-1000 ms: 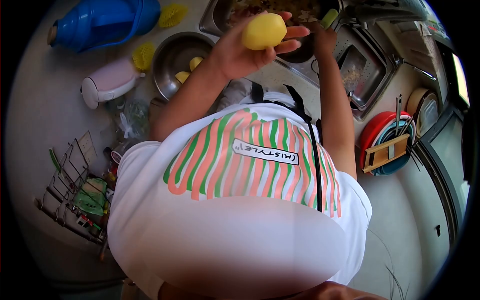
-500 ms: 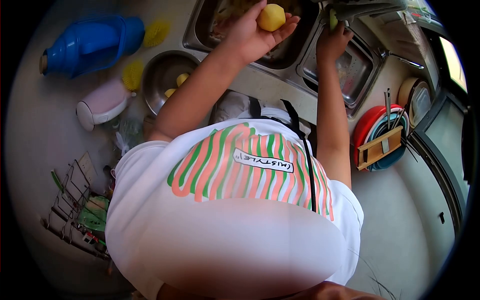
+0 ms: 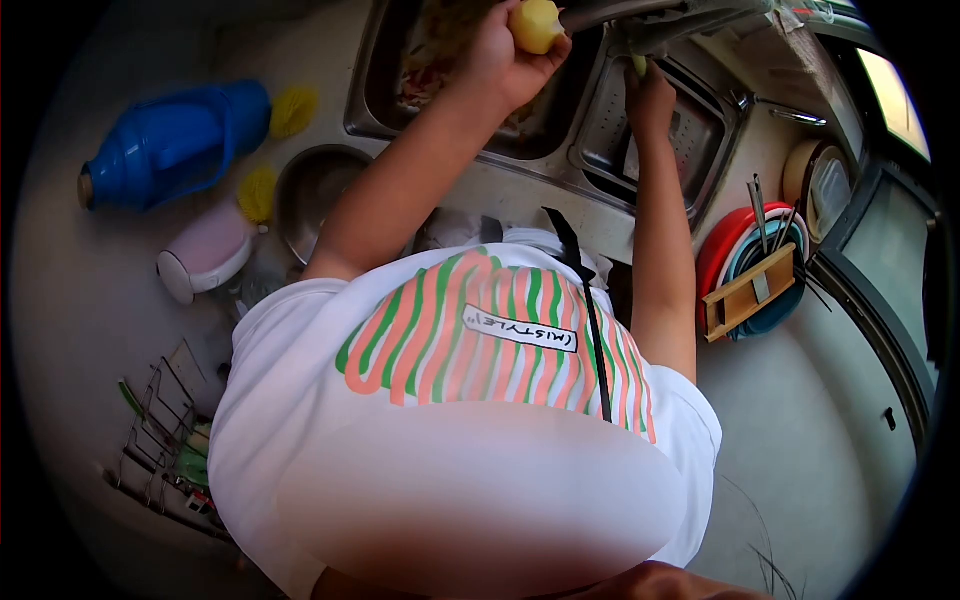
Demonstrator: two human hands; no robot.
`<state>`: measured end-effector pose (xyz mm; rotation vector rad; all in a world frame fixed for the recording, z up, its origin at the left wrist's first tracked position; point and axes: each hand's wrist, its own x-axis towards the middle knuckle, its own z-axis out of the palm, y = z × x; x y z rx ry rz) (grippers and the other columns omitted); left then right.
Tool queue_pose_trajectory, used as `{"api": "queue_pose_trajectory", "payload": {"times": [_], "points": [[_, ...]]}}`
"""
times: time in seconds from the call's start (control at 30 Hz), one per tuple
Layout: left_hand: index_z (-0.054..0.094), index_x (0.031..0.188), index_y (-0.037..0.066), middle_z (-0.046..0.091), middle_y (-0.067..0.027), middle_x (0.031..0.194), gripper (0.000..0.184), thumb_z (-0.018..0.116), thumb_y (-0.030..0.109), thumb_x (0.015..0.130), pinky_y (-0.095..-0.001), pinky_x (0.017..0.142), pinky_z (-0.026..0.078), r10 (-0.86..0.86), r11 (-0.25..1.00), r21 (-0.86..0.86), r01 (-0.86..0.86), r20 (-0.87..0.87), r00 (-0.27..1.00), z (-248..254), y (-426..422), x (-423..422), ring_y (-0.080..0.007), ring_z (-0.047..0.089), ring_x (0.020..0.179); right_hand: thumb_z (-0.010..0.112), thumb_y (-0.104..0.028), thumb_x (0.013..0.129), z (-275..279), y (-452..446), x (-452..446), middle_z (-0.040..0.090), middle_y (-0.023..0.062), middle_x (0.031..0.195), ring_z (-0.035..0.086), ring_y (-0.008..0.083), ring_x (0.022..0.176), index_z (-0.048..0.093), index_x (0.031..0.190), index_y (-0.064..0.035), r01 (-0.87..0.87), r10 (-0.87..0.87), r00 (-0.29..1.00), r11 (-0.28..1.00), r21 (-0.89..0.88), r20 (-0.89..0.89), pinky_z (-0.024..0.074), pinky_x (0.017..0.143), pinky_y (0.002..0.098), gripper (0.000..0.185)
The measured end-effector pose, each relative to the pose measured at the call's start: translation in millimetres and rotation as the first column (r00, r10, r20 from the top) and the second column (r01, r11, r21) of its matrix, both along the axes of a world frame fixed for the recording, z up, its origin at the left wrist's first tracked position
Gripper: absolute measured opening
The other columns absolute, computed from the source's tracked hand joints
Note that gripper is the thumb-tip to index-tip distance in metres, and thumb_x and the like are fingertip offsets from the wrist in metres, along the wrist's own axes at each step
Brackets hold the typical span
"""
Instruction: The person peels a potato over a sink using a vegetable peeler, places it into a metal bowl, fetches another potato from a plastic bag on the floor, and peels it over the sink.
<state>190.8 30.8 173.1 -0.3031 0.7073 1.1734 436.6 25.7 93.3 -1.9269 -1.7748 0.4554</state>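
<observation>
One yellow potato sits in the curled fingers of the left hand, above the sink; over the sink's right part, the right hand has its fingers around a partly hidden green object; left of the sink stands a metal bowl

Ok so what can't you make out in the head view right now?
In the head view:
- Green item: mostly covered by the right hand; too blurred to identify.
- Potato: back hidden by the left hand.
- Bowl: right side hidden by the left forearm.
- Sink: cut off by the top edge.
- Scraps: too blurred to tell.
</observation>
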Motion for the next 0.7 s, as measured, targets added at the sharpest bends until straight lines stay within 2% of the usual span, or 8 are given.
{"api": "queue_pose_trajectory", "payload": {"times": [0.07,0.17,0.3,0.5,0.57,0.6,0.63,0.7], "points": [[0.044,0.147,-0.001,0.053,-0.0217,0.145,0.044,0.038,0.026,0.113,-0.0431,0.1,0.06,-0.024,1.0,0.009,0.025,-0.115,0.993,20,-8,7,-0.0348,0.059,0.126,0.07,-0.028,0.093,-3,-2,3,0.071,0.0259,0.095,0.067,0.0483,0.091,0.07,0.11,-0.0037,-0.003,0.003,1.0,1.0,-0.009,0.004,0.0524,0.078,0.0552,0.03],[0.048,0.142,0.0,0.057,-0.0206,0.137,0.039,0.037,0.023,0.113,-0.0474,0.104,0.058,-0.034,0.997,0.076,0.02,0.191,0.981,12,-15,2,-0.0347,0.061,0.122,0.069,-0.028,0.095,-6,-3,5,0.073,0.0244,0.094,0.069,0.0456,0.089,0.07,0.115,-0.0036,0.032,-0.032,0.999,0.999,-0.028,-0.006,0.0531,0.078,0.0522,0.032],[0.053,0.131,0.003,0.059,-0.0189,0.128,0.029,0.049,0.021,0.11,-0.0398,0.096,0.06,-0.013,0.988,0.156,-0.008,0.135,0.991,16,-21,-1,-0.032,0.063,0.118,0.067,-0.027,0.097,3,-6,0,0.076,0.0166,0.087,0.073,0.0288,0.081,0.072,0.114,-0.0003,0.183,-0.218,0.929,0.973,-0.139,-0.3,0.0543,0.072,0.0418,0.032],[0.049,0.133,0.006,0.06,-0.0157,0.124,0.052,0.078,0.014,0.091,-0.0353,0.088,0.061,-0.301,0.909,0.158,0.386,-0.392,0.869,8,-27,-26,-0.0309,0.066,0.114,0.06,-0.018,0.098,3,15,-19,0.076,0.0142,0.081,0.072,0.0213,0.069,0.073,0.095,0.0058,0.11,-0.255,0.804,0.952,-0.287,-0.537,0.0552,0.065,0.0359,0.028],[0.049,0.132,0.007,0.065,-0.0151,0.113,0.056,0.081,0.016,0.087,-0.0382,0.082,0.061,-0.454,0.782,-0.006,0.623,-0.69,0.563,-31,-29,-37,-0.0276,0.07,0.108,0.059,-0.019,0.1,16,22,-2,0.077,0.0126,0.083,0.073,0.0217,0.071,0.073,0.098,0.0065,-0.07,-0.212,0.71,0.928,-0.367,-0.671,0.0553,0.063,0.0339,0.029],[0.05,0.13,0.006,0.066,-0.0147,0.109,0.057,0.083,0.019,0.085,-0.0382,0.08,0.06,-0.302,0.632,-0.168,0.757,-0.952,0.041,-46,-35,-44,-0.0255,0.071,0.104,0.06,-0.024,0.103,39,17,1,0.077,0.0121,0.09,0.073,0.0215,0.075,0.071,0.106,0.0063,-0.075,-0.246,0.675,0.915,-0.396,-0.695,0.0551,0.063,0.0315,0.032],[0.051,0.128,0.005,0.068,-0.0142,0.105,0.059,0.085,0.022,0.083,-0.0382,0.079,0.059,0.008,0.52,-0.403,0.753,-0.88,-0.476,-59,-41,-55,-0.0234,0.072,0.1,0.062,-0.029,0.104,30,11,17,0.077,0.0123,0.095,0.073,0.0197,0.078,0.069,0.113,0.0052,-0.04,-0.28,0.649,0.916,-0.4,-0.707,0.0542,0.064,0.0314,0.036],[0.051,0.127,0.002,0.07,-0.0176,0.107,0.066,0.087,0.025,0.076,-0.0398,0.077,0.058,0.135,0.483,-0.437,0.759,-0.819,-0.557,-98,-51,-83,-0.0265,0.073,0.095,0.061,-0.028,0.103,40,-10,28,0.077,0.0112,0.094,0.071,0.0192,0.079,0.07,0.114,0.0035,0.071,-0.308,0.714,0.925,-0.372,-0.629,0.0532,0.068,0.0323,0.034]]}}
